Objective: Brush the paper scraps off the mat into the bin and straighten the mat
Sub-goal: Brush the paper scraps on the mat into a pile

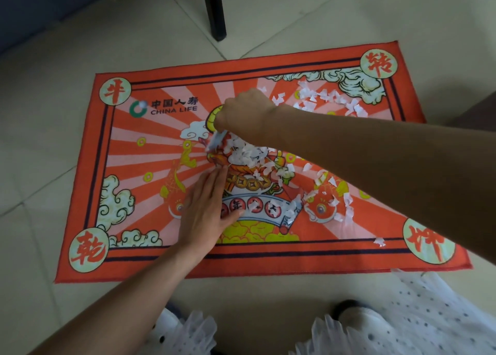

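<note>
Head view: paper scraps (248, 154) under right grip (245, 114).

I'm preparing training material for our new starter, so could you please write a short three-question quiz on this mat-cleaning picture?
1. True or false: the left hand lies flat with straight fingers on the mat.
2. Where is the densest heap of paper scraps?
A. On the floor tiles
B. Near the mat's middle, just below the right hand
C. On the mat's left border
3. Fill in: a second, looser cluster of scraps lies near the mat's far ____ corner.

Key: 1 true; 2 B; 3 right. No bin shows in this view, and what the right hand holds, if anything, cannot be made out.
</note>
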Motion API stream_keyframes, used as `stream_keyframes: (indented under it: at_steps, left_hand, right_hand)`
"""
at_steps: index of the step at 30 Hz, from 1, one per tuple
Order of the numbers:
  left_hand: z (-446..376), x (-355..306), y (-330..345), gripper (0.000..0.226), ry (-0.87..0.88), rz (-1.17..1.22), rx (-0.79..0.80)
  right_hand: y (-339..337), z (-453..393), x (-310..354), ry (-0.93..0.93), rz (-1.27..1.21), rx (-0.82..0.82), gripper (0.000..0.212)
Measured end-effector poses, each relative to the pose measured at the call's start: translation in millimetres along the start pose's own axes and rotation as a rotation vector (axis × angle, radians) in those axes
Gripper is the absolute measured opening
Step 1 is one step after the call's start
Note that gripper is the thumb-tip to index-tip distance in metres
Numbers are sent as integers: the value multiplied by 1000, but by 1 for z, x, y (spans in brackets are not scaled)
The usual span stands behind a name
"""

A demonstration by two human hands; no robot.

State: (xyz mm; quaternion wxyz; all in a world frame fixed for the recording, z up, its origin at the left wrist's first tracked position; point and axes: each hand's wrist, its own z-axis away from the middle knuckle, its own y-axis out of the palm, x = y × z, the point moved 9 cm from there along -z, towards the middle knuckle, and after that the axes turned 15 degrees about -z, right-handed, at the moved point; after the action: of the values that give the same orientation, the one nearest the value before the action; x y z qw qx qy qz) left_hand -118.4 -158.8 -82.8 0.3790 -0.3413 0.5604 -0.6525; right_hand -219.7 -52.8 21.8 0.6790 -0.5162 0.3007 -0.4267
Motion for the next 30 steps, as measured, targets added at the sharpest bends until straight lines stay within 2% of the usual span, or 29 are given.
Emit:
stream_keyframes:
  at_steps: [4,7,13,20,26,30]
  left_hand:
    - [-6,-17,-9,96,68,43,-16]
    - [-15,-35,-12,99,145,72,16]
    - [-30,-71,-12,109,266,14,71]
    - [-40,-86,-11,111,331,-37,83]
    - [-45,-83,-12,111,354,-33,79]
    - [-42,-84,-5,128,433,-53,111]
  right_hand:
    - [-8,18,-28,89,-138,-87,65]
    - [-11,28,-52,148,-138,-147,72]
    - [-14,54,-113,288,-152,-227,60]
    - [8,75,-162,359,-177,-259,68]
    - [13,69,-190,453,-9,-168,48]
    - [17,55,-183,446,61,-73,42]
